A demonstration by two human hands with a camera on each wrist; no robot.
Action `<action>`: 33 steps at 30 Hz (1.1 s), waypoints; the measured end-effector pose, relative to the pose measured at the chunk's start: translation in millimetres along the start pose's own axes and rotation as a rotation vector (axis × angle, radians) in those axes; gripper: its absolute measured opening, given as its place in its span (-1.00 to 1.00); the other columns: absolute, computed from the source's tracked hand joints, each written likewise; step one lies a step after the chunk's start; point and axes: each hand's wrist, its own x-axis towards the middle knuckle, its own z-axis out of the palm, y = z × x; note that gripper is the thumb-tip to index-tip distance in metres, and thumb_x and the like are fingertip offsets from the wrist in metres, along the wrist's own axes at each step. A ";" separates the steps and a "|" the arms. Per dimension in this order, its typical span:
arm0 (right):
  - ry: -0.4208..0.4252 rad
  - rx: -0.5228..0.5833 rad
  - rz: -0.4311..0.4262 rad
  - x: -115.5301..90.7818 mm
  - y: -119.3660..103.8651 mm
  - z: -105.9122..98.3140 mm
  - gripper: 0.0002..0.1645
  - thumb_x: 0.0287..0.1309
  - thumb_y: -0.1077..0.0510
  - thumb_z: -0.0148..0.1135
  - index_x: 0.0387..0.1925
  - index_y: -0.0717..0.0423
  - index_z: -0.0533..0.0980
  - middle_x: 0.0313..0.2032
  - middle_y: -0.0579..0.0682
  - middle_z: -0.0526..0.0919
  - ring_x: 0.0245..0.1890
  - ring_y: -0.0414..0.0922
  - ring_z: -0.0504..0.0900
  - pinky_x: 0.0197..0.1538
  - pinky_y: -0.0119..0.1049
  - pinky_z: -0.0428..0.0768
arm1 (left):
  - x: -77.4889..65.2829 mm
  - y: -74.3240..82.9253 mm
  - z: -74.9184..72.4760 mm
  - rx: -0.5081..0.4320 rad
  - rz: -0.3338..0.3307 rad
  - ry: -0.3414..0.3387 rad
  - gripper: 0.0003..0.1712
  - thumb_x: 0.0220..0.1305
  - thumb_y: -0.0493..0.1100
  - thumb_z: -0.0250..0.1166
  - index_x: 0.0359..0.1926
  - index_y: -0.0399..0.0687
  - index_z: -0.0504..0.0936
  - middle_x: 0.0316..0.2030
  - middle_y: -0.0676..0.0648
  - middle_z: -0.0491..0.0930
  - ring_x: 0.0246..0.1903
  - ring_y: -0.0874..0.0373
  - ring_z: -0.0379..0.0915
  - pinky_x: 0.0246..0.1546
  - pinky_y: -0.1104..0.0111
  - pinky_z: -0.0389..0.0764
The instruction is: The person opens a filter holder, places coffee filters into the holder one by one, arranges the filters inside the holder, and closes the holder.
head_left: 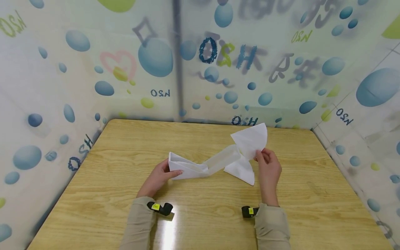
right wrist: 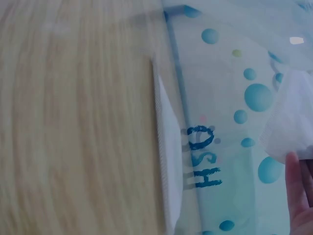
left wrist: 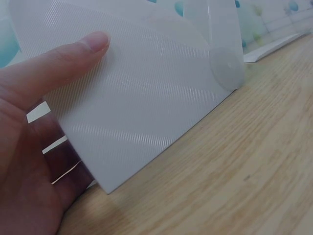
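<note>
A white plastic piece with a translucent middle strip (head_left: 223,160) stretches between my two hands above the wooden table. At its left end is a folded, pocket-like part (head_left: 185,171), and my left hand (head_left: 158,177) grips this with the thumb across its front. Fine ribs cover that white panel (left wrist: 132,103) in the left wrist view; the fingers behind it are partly hidden. At the other end, two white fan-shaped flaps spread apart. My right hand (head_left: 269,167) pinches the upper flap (head_left: 251,137) by its edge, while the lower flap (head_left: 242,170) hangs toward the table.
The wooden table (head_left: 200,222) reaches back to a wall sheet (head_left: 197,86) printed with blue drops and letters. More printed sheeting stands at both sides. A small black camera (head_left: 160,207) is worn on the left wrist, another (head_left: 250,211) on the right.
</note>
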 end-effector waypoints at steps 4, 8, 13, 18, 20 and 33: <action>0.014 0.036 -0.063 -4.7 -9.2 3.8 -0.59 0.11 -0.13 0.20 -0.16 0.10 0.53 -0.30 0.02 0.66 -0.38 -0.28 0.62 -0.23 -0.50 0.56 | 0.8 -3.0 -0.3 0.000 0.000 0.003 -0.48 0.08 -0.05 0.36 0.07 0.00 0.45 -0.07 -0.08 0.56 -0.08 0.11 0.46 -0.06 0.31 0.44; 0.019 0.056 -0.099 -9.0 -16.6 6.1 -0.58 0.10 -0.12 0.21 -0.17 0.11 0.54 -0.29 0.05 0.67 -0.38 -0.29 0.63 -0.23 -0.51 0.55 | 4.9 -13.7 -0.8 0.008 -0.002 0.010 -0.44 0.03 0.05 0.37 0.07 0.06 0.45 -0.05 -0.07 0.55 -0.06 0.09 0.45 -0.04 0.28 0.43; 0.033 0.075 -0.146 -15.8 -27.0 5.6 -0.58 0.10 -0.12 0.21 -0.15 0.11 0.53 -0.28 0.04 0.68 -0.35 -0.31 0.64 -0.20 -0.54 0.54 | 5.2 -12.7 0.3 0.003 0.000 0.012 -0.40 -0.02 0.11 0.39 0.06 0.08 0.45 -0.05 -0.06 0.55 -0.05 0.07 0.46 -0.03 0.25 0.44; 0.038 0.125 -0.217 -21.4 -39.8 5.9 -0.62 0.13 -0.05 0.21 -0.14 0.12 0.53 -0.26 0.03 0.69 -0.33 -0.29 0.65 -0.18 -0.51 0.55 | 3.8 -11.2 -0.4 0.001 -0.008 0.024 -0.40 -0.03 0.11 0.40 0.06 0.10 0.46 -0.05 -0.04 0.55 -0.05 0.08 0.46 -0.02 0.24 0.44; 0.045 0.148 -0.249 -23.6 -45.3 5.5 -0.65 0.13 0.00 0.23 -0.14 0.15 0.53 -0.27 0.03 0.69 -0.34 -0.30 0.66 -0.20 -0.50 0.56 | 3.7 -11.5 -0.2 0.004 -0.007 0.023 -0.40 -0.02 0.10 0.40 0.06 0.10 0.45 -0.05 -0.04 0.55 -0.05 0.08 0.46 -0.02 0.24 0.43; -0.075 0.238 -0.404 -49.9 -81.1 16.1 -0.72 0.11 0.26 0.23 -0.15 0.37 0.50 -0.23 0.22 0.65 -0.35 -0.35 0.66 -0.22 -0.47 0.57 | 3.4 -10.3 -0.1 0.003 -0.005 0.022 -0.42 -0.02 0.09 0.40 0.04 0.07 0.46 -0.06 -0.05 0.55 -0.06 0.08 0.46 -0.02 0.24 0.42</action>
